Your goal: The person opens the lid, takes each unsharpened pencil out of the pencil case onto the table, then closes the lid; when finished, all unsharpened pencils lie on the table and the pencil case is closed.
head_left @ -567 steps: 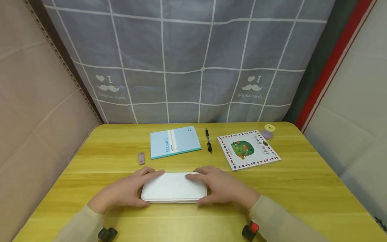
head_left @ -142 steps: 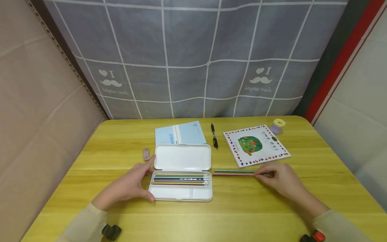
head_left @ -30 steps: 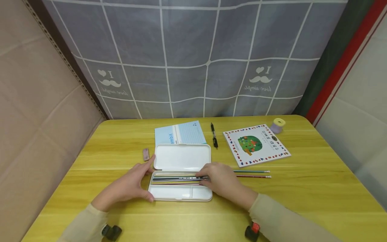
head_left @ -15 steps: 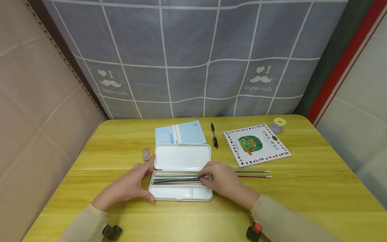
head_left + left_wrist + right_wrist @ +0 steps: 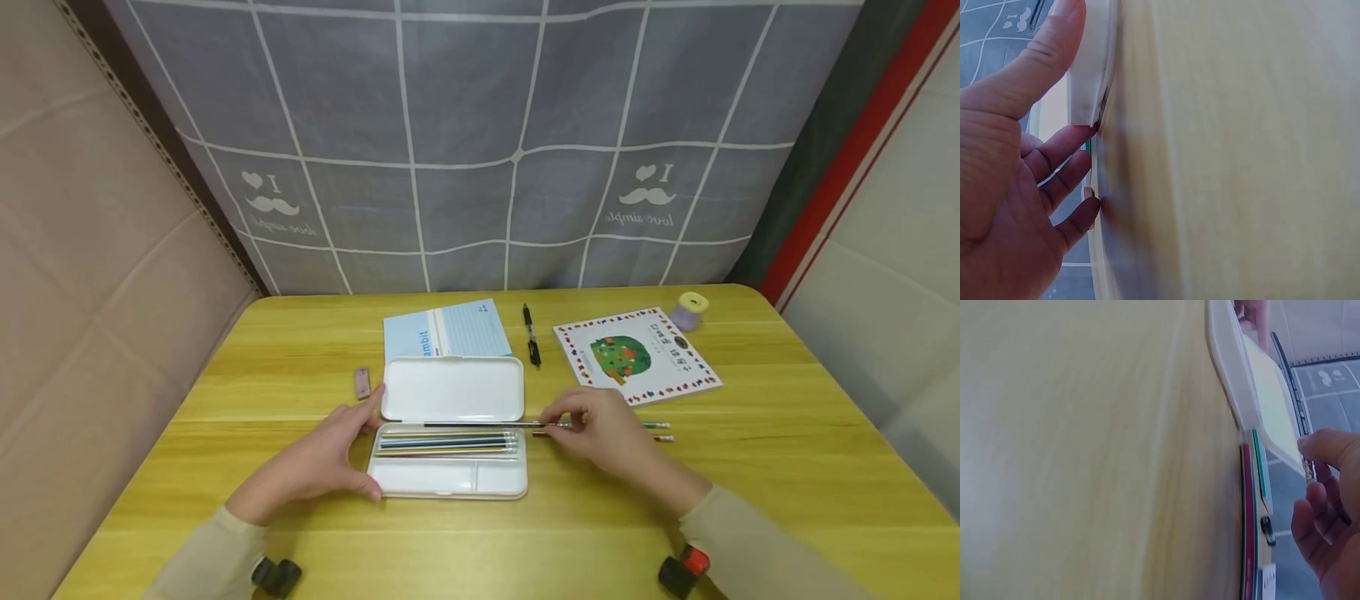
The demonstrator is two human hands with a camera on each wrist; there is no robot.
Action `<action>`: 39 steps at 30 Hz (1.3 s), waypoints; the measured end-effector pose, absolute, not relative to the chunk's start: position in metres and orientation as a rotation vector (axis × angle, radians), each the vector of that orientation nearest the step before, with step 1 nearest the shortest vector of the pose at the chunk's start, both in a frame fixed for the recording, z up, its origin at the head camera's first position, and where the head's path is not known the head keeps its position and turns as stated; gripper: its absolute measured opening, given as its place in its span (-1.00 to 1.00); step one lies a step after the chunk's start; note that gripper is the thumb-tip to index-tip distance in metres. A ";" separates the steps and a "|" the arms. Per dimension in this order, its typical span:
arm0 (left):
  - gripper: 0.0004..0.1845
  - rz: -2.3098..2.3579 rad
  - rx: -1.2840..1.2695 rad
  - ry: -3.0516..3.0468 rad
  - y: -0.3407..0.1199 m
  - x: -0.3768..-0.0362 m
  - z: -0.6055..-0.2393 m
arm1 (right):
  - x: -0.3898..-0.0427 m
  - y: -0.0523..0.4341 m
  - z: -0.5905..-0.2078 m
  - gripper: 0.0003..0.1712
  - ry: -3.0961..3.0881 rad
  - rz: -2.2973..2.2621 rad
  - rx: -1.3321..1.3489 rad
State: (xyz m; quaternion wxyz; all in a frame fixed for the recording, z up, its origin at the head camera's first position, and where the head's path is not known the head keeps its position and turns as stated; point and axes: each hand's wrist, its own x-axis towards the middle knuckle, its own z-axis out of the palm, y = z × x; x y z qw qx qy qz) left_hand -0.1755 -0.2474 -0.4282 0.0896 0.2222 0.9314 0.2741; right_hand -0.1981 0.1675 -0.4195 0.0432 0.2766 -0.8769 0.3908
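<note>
A white pencil case (image 5: 423, 479) lies with its lid raised at the back, several pencils (image 5: 442, 442) in its rear compartment. My left hand (image 5: 318, 462) holds the case's left end, thumb at the front edge and index finger by the hinge. With thumb and fingertips, my right hand (image 5: 611, 429) pinches a dark pencil (image 5: 480, 425) near its eraser end. That pencil points left over the back of the case; in the right wrist view it is raised above the table. A green pencil (image 5: 656, 425) and a red pencil (image 5: 663, 438) lie beneath the right hand, partly hidden.
Behind the lid is a blue notebook (image 5: 457, 325), partly covered. A small pinkish eraser (image 5: 362, 382) sits left of the lid. A black pen (image 5: 532, 337), a picture book (image 5: 645, 354) and a lilac-and-yellow spool-shaped thing (image 5: 688, 312) are at the back right.
The case, closed in the oldest frame, now stands open. Two pencils were laid to its right. Over the last second my right hand lifted a dark pencil out and moved right.
</note>
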 end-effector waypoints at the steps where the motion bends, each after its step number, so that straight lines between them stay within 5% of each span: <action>1: 0.60 0.817 0.653 2.766 -0.247 -0.176 -0.428 | -0.198 0.173 -0.418 -0.78 -2.692 1.192 0.828; 39: 0.61 0.800 0.656 2.771 -0.246 -0.177 -0.424 | -0.176 0.278 -0.430 -0.77 -2.738 1.095 0.607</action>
